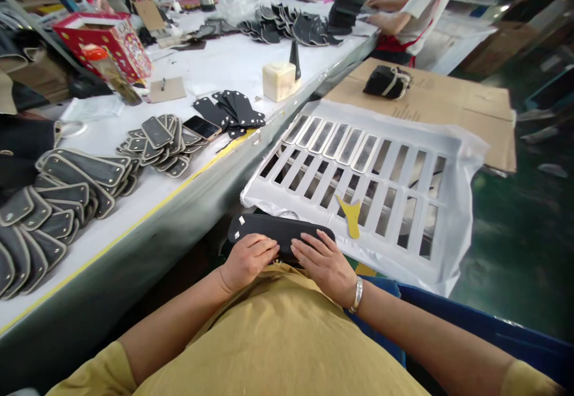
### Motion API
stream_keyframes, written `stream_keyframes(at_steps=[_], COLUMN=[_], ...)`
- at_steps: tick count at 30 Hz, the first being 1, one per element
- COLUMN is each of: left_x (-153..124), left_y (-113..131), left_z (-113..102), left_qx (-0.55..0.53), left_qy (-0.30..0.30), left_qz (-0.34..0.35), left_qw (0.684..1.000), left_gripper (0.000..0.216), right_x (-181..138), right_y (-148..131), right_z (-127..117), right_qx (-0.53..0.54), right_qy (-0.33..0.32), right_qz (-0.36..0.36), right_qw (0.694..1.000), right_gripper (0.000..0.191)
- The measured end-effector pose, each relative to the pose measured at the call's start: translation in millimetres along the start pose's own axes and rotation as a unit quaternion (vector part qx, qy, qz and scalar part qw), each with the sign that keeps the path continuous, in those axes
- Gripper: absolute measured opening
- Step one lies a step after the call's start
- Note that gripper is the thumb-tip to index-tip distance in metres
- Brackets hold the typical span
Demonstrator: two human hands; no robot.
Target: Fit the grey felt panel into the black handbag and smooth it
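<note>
In front of my belly is a long black padded strip (269, 227) with rounded ends. Two small white squares show at its left end, and its right end is partly under my fingers. My left hand (251, 258) grips the near edge left of the middle, fingers held together. On the right half, my right hand (325, 264) holds the strip with its fingers laid across the top. Both thumbs are mostly hidden. Just beyond lies a yellow forked piece (352, 216), on a white slotted tray (452, 151) that carries several pale-rimmed strips (337, 140) in its far row.
The white table (215, 64) along my left bears piles of edged black pieces (81, 174), dark pieces with white squares (231, 109), a phone (201, 127) and a cream block (278, 81). Cardboard (448, 103) lies behind the tray. A co-worker (417, 19) is at the far right edge.
</note>
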State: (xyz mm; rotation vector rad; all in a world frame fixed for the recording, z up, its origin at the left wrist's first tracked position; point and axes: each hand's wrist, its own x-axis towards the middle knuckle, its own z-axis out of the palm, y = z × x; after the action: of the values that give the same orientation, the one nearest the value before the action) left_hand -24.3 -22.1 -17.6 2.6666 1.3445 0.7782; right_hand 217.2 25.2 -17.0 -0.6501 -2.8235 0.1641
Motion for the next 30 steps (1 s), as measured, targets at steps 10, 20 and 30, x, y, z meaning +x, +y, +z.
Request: stream_keyframes(at_steps=[10, 20, 30], left_x=[-5.6, -13.9, -33.1], left_y=[-1.4, 1.9, -16.3], left_z=[9.7, 17.8, -18.5], left_qx=[-0.012, 0.008, -0.067], left_qy=[0.074, 0.095, 0.199], left_qz=[-0.050, -0.045, -0.243], left_qw=[0.996, 0.994, 0.947], left_gripper=[0.020, 0.023, 0.024], right_x=[14.6, 20.6, 62.4], right_y=[-16.0, -29.1, -24.3], right_z=[16.6, 20.8, -8.8], right_qx=[-0.003, 0.014, 0.079], right_qy=[0.078, 0.084, 0.002], right_qz=[0.051, 0.042, 0.037], right_qw=[0.996, 0.995, 0.996], right_gripper=[0.033, 0.040, 0.031])
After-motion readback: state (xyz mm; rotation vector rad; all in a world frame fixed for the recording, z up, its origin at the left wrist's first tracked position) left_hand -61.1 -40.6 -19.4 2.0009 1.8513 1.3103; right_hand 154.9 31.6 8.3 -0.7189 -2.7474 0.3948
